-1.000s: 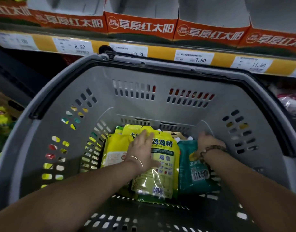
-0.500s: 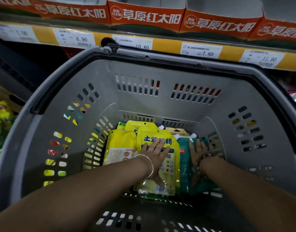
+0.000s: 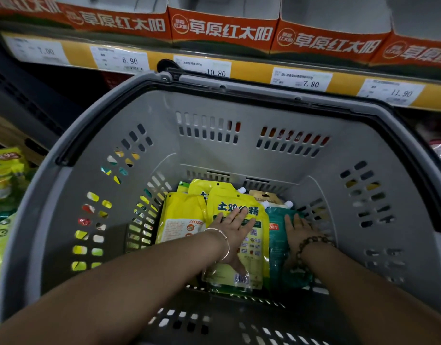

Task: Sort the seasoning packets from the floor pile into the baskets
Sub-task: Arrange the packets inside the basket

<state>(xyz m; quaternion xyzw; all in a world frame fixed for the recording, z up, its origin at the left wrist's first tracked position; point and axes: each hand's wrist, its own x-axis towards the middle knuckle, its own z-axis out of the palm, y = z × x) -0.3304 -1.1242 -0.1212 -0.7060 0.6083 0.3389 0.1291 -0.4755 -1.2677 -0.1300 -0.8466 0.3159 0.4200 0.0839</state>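
Seasoning packets lie stacked in the grey basket, bottom centre. Left hand presses the yellow packet, right hand the teal packet. Both grips are apart, fingers flat. Floor pile at 9 o'clock is unsorted, so the task looks partly done.

Both bare forearms reach from near edge toward far centre, converging. Left grip palm down, fingers straight, slightly spread, thumb splayed toward near side. Right grip just right of it, palm down, fingers flat, pointing far. Grips apart, wrists level.
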